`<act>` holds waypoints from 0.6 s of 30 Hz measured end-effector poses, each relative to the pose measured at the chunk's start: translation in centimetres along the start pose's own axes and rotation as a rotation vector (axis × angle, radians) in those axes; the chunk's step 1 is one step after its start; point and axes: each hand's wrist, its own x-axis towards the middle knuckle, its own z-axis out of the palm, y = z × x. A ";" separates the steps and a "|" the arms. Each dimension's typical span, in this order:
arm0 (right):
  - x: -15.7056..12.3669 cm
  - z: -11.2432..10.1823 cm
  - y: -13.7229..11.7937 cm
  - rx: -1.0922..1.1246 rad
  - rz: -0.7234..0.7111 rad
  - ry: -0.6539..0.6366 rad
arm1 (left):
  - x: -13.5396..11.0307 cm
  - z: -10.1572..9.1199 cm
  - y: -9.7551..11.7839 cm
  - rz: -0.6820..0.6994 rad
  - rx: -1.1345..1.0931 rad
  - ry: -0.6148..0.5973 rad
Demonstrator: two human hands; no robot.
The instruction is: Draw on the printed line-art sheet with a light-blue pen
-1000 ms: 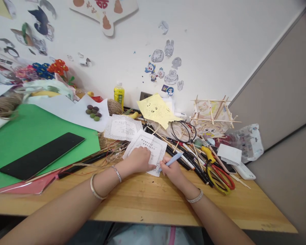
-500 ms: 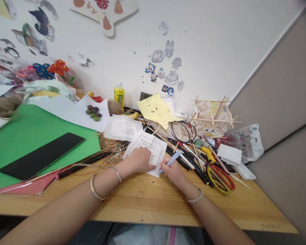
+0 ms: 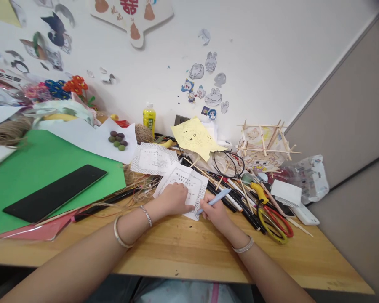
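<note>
My right hand [image 3: 214, 211] grips a light blue pen [image 3: 219, 196], its tip down at the right lower edge of a white paper sheet [image 3: 196, 179]. The sheet carries handwritten characters, line drawings and a crosshatched border. Across its lower left part rests my left hand [image 3: 175, 198], pressing it to the wooden table [image 3: 177, 248]. The left thumb stretches out towards the pen, while the other fingers are bent and partly hidden. Behind lies a second decorated sheet [image 3: 153, 159], partly overlapped by the first.
Markers [image 3: 248, 214], sticks and scissors [image 3: 273, 227] crowd the right side. Further back are a yellow paper drawing [image 3: 196, 136], a stick frame [image 3: 262, 147] and a yellow bottle [image 3: 149, 119]. A dark flat slab [image 3: 57, 193] lies on green paper [image 3: 31, 155] at left.
The pen leans slightly lower to the right, with a small shift of my right hand. My left hand stays on the sheet. The whole view has shifted slightly.
</note>
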 end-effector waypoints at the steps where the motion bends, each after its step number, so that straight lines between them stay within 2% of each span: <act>1: 0.0 0.1 0.0 -0.027 -0.022 -0.009 | 0.0 0.0 0.0 0.004 -0.001 0.001; 5: -0.1 0.3 -0.1 -0.095 -0.072 -0.026 | -0.1 -0.1 0.0 0.013 0.000 0.007; 18: -0.1 0.2 0.1 -0.090 -0.047 -0.043 | 0.0 -0.2 0.1 0.006 0.002 0.012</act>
